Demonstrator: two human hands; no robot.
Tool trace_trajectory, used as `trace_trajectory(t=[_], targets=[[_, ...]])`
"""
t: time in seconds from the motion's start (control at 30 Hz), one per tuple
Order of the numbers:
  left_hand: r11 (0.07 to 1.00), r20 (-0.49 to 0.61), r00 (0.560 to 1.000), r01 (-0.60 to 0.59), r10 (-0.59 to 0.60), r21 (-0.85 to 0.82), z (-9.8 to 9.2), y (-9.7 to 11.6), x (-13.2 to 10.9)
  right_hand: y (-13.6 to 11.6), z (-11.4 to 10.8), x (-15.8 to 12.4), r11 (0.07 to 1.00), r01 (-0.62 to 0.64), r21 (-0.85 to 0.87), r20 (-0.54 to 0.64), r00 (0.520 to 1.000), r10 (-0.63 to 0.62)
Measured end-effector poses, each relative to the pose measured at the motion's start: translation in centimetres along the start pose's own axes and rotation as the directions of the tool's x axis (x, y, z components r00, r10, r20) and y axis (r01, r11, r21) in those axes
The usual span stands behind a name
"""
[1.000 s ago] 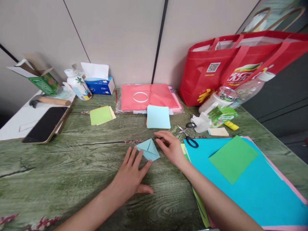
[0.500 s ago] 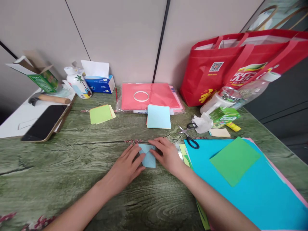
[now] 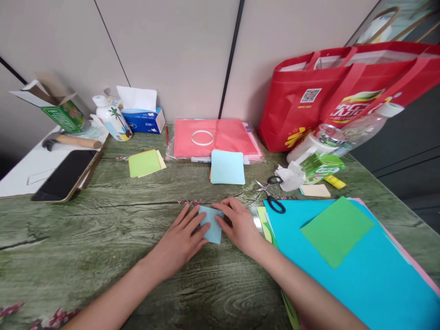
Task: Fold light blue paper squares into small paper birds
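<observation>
A small square of light blue folding paper (image 3: 213, 228), with crease lines on its face, lies on the table between my hands. My left hand (image 3: 182, 236) is laid over its left side, palm down with fingers spread and the fingertips on the paper. At the upper right corner, my right hand (image 3: 239, 224) has its thumb and index finger bent around the paper's edge. The fingers cover part of the top and left edges.
Beyond the hands lies a stack of light blue squares (image 3: 227, 168), before a red paper pack (image 3: 209, 137). Scissors (image 3: 271, 195) rest at the right, near large blue sheets (image 3: 309, 256) under a green square (image 3: 338, 231). Green notes (image 3: 144, 162) and a phone (image 3: 65, 176) are leftward.
The blue paper has turned slightly, its lower right corner a little nearer to me. Both hands keep nearly the same place, with small finger shifts.
</observation>
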State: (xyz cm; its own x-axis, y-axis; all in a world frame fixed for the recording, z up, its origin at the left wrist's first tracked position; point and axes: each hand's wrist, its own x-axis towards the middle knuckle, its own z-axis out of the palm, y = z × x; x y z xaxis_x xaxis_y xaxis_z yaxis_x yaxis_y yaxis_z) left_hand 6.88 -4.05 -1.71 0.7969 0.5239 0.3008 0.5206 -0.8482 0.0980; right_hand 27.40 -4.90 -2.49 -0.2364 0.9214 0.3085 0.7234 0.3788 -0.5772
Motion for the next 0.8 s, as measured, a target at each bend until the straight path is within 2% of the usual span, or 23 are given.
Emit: trace_trajectory(t=[0.13,0.23,0.4,0.57,0.8], targets=[[1.0,0.004,1.0,0.01,-0.01,-0.014,0.05,-0.01,0.0,0.24,0.58,-0.13,0.991,-0.003,0.132,-0.065,0.998,0.012],[1.0,0.016,1.0,0.019,-0.019,-0.015,-0.04,-0.04,0.06,0.33,1.0,-0.12,0.985,0.033,0.168,-0.09,0.996,-0.018],[0.999,0.068,0.997,0.047,-0.046,-0.008,-0.58,-0.17,0.29,0.16,0.96,0.02,0.97,0.155,0.186,-0.07,0.987,-0.144],[0.998,0.059,0.997,0.046,-0.044,-0.036,-0.8,-0.22,0.35,0.25,0.72,-0.08,0.937,0.276,0.215,-0.056,0.961,-0.27],[0.994,0.004,0.997,0.083,-0.083,-0.068,-0.37,-0.09,0.13,0.36,0.55,-0.33,0.943,0.266,0.201,0.024,0.961,-0.276]])
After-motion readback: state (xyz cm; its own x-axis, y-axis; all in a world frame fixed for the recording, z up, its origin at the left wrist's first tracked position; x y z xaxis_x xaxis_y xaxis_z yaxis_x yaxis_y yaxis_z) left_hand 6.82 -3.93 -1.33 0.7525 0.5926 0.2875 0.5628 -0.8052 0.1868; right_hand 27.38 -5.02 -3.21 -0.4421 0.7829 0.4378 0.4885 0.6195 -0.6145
